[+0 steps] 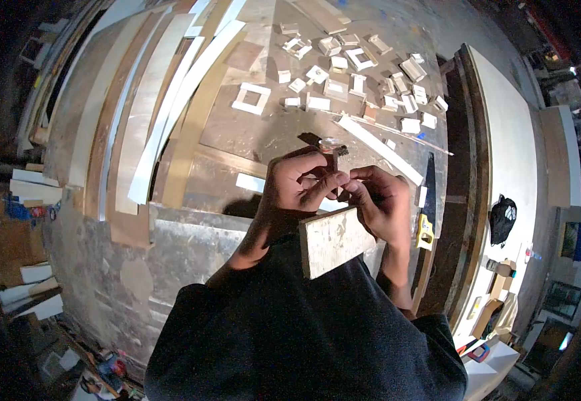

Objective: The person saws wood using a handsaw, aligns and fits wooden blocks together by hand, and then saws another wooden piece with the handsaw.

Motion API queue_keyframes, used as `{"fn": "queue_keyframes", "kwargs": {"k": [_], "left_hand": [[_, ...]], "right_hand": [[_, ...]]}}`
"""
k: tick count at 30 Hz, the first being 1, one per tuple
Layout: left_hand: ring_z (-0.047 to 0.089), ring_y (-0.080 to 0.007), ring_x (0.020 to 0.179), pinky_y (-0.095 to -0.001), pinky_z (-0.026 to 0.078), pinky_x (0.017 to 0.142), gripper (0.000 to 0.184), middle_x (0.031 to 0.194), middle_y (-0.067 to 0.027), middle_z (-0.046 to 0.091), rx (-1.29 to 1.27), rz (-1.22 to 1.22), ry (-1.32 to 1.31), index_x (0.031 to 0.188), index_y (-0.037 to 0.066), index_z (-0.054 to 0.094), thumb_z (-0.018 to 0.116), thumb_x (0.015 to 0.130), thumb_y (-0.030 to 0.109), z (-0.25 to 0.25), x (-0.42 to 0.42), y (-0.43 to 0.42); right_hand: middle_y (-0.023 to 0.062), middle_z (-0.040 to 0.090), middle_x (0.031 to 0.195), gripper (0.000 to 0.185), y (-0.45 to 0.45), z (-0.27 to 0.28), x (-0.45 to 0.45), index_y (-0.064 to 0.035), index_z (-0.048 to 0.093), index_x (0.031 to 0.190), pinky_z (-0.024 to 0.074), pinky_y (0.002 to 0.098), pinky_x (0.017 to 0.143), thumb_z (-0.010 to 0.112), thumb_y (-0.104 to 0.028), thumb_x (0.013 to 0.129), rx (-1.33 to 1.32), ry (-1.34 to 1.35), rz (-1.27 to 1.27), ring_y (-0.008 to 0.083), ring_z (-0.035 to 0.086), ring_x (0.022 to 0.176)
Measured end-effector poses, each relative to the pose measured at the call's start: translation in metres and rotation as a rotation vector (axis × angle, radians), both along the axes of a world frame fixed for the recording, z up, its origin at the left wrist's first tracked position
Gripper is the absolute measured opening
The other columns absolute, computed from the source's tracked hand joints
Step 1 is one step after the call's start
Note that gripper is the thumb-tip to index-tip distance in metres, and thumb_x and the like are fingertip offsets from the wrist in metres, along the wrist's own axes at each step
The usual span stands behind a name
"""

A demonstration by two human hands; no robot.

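Note:
Both hands are raised close together in front of the dark shirt, fingertips meeting. My left hand [300, 180] is curled, thumb and fingers pressed together around something small that I cannot make out. My right hand [380, 200] pinches at the same spot, its fingers bent and closed; what lies between them is too small to name. Just below the hands, a pale flat wooden board [336, 242] stands tilted near my right hand and in front of the shirt; how it is held is hidden. A small clear round item [331, 144] shows just beyond the fingers.
Many small wooden blocks and frames [251, 98] lie scattered on the worktable [170, 267]. Long wooden strips [183, 113] lie at the left. A handsaw with a yellow handle [425, 230] is at the right, beside a white-topped bench [504, 140] holding a black item [502, 220].

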State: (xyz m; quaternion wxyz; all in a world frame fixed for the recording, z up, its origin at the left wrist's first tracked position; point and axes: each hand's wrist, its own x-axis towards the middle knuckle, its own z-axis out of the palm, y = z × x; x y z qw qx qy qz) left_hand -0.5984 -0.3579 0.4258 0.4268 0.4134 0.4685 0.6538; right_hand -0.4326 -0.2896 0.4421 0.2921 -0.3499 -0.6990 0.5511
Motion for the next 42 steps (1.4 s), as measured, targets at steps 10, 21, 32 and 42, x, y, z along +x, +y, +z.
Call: {"fn": "queue_keyframes", "kwargs": {"k": [10,21,32,42], "left_hand": [[0.067,-0.0138,0.079,-0.0269,0.058,0.066,0.017,0.094,-0.0113,0.064,-0.03,-0.12,0.081,0.095,-0.009,0.065,0.064,0.096,0.008,-0.006,0.0,-0.004],[0.069,-0.0201,0.094,-0.0329,0.059,0.079,0.03,0.12,-0.0169,0.066,0.094,-0.161,-0.143,0.121,-0.008,0.064,0.064,0.096,0.008,-0.023,-0.015,-0.017],[0.066,-0.0139,0.093,-0.0291,0.052,0.087,0.033,0.107,-0.0093,0.071,-0.019,0.047,-0.124,0.118,-0.006,0.067,0.07,0.091,0.013,-0.005,-0.02,-0.03],[0.06,-0.0108,0.089,-0.0262,0.054,0.065,0.025,0.108,-0.0066,0.064,-0.009,0.144,-0.153,0.12,0.001,0.057,0.057,0.099,0.015,-0.005,-0.025,-0.027]], "right_hand": [[0.0061,0.068,0.071,0.009,-0.002,-0.008,0.011,0.0005,0.065,0.087,0.0461,0.026,0.055,0.068,-0.005,0.093,0.004,0.032,0.018,0.0093,0.059,0.06],[-0.0024,0.058,0.063,0.011,-0.01,-0.004,0.022,0.0011,0.066,0.092,0.0337,0.0196,0.047,0.062,-0.007,0.097,-0.086,0.155,-0.13,0.0015,0.048,0.052],[0.0231,0.045,0.15,0.101,-0.014,-0.017,0.02,0.0074,0.039,0.147,0.0298,0.0392,0.116,0.09,-0.025,0.066,0.189,0.124,0.198,0.0268,0.042,0.14],[0.0213,0.056,0.14,0.097,-0.008,-0.029,0.044,0.0057,0.044,0.145,0.0385,0.0362,0.109,0.089,-0.012,0.061,-0.002,0.104,0.042,0.0235,0.053,0.129]]}}
